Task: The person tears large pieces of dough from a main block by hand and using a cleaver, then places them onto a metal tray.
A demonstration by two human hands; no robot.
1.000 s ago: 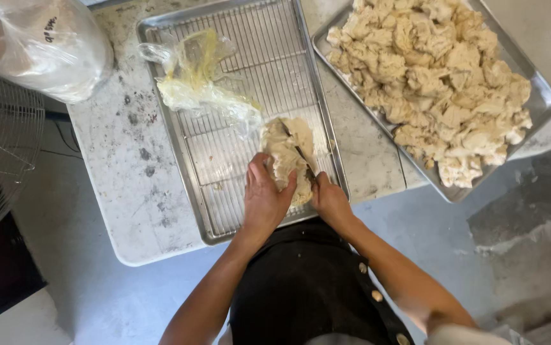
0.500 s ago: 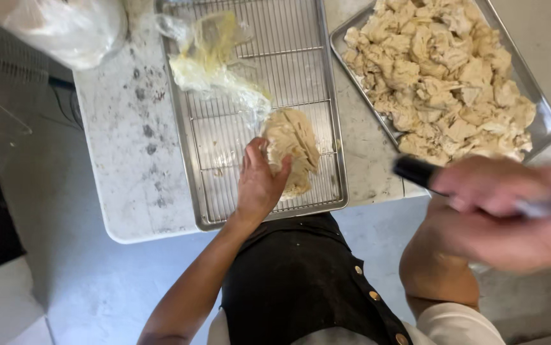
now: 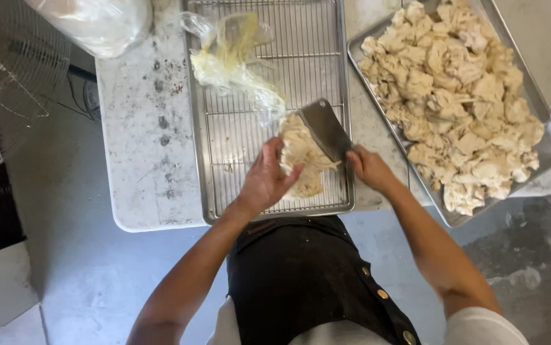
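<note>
**One cleaver, one slab of pale meat, two trays on the marble counter**

From where I stand, the person's left hand (image 3: 264, 181) is spread flat, fingers wide, pressing on the near edge of a single pale, beige slab of cooked meat (image 3: 301, 156). That slab lies on the wire cooling rack set in a rectangular metal tray (image 3: 224, 128), toward the tray's front right corner, close to the person's dark apron (image 3: 301, 281).

The right hand (image 3: 368, 167) is closed around the handle of one steel cleaver with a broad rectangular blade (image 3: 326, 130). The blade is tilted and rests against the far right side of the slab, touching it.

I count two metal trays. The second, a shallow silver sheet pan (image 3: 547, 150), sits just to the right of the first and is heaped with many torn, pale meat pieces (image 3: 460, 89), too many and too jumbled to count.

On the rack behind the slab lies one crumpled clear plastic bag smeared with yellow (image 3: 234, 54). Another, larger bundle of clear plastic (image 3: 97, 22) sits at the counter's far left corner. Both trays stand on a speckled white marble counter (image 3: 148, 147).
</note>
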